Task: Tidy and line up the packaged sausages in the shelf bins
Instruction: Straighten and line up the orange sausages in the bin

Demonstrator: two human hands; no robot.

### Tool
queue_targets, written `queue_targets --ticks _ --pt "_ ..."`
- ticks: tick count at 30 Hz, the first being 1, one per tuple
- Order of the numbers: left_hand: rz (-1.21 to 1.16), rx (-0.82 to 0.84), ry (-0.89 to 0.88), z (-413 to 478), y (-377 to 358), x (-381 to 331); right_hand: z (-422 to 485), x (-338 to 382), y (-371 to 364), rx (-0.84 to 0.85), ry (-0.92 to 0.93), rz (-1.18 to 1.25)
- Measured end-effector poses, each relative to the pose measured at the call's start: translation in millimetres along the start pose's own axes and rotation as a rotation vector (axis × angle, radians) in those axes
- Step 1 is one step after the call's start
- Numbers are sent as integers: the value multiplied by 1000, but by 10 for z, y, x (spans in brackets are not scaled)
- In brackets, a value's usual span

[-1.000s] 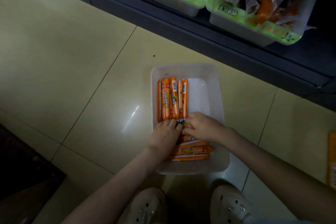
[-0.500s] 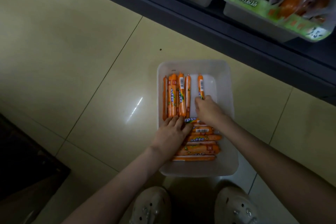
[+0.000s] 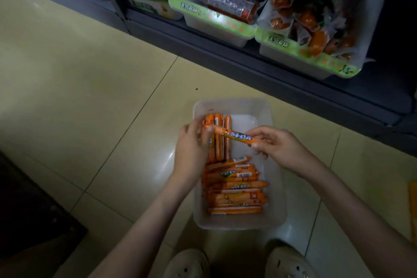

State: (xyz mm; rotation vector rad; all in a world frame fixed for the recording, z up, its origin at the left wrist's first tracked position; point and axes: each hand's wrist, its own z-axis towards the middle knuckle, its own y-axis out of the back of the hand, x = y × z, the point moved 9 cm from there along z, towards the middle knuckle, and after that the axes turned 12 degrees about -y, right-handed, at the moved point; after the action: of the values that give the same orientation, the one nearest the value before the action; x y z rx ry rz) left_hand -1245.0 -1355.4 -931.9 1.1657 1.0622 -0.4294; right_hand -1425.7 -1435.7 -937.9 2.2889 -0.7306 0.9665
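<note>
Resting on the pale yellow tiled floor (image 3: 90,74), just in front of the dark grey shelf base (image 3: 248,70), a translucent white plastic bin (image 3: 267,110) is seen between the two forearms. Bare room is left in its far right part. The far left part is taken by a row of orange wrapped sausage sticks (image 3: 220,151) laid lengthwise, and the near half is filled by a stack of crosswise orange sticks (image 3: 237,196). The forearms are reached in from the near side, one over each side wall. A single orange sausage stick with a blue and green label (image 3: 234,135) is held above the bin, tilted, crossing over the lengthwise row. Its left end is pinched by thumb and fingers of the left hand (image 3: 191,144); its right end is pinched by the curled fingertips of the right hand (image 3: 279,146)
</note>
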Motion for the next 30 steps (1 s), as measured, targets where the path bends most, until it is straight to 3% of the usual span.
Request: queue_targets --ticks 2,3,7,12,14,19,25,30 --pt "-489 16 351 -95 -58 83 -152 178 88 16 50 78" --pt "-642 42 415 -138 -91 19 -218 252 137 12 77 94" --pt "-894 31 361 -193 -45 -352 -392 444 270 -15 162 155" --pt "-996 -70 217 -212 77 -587 -435 374 317 73 158 810" --pt "-1006 -62 156 -222 107 -651 -421 324 286 117 159 917" --pt "-1143 -92 167 -249 112 -671 -447 342 244 96 196 922" --pt "-1286 -163 295 -234 60 -588 -606 520 285 31 370 766" --pt "-1330 -191 304 -259 66 -541 -674 589 264 68 390 838"
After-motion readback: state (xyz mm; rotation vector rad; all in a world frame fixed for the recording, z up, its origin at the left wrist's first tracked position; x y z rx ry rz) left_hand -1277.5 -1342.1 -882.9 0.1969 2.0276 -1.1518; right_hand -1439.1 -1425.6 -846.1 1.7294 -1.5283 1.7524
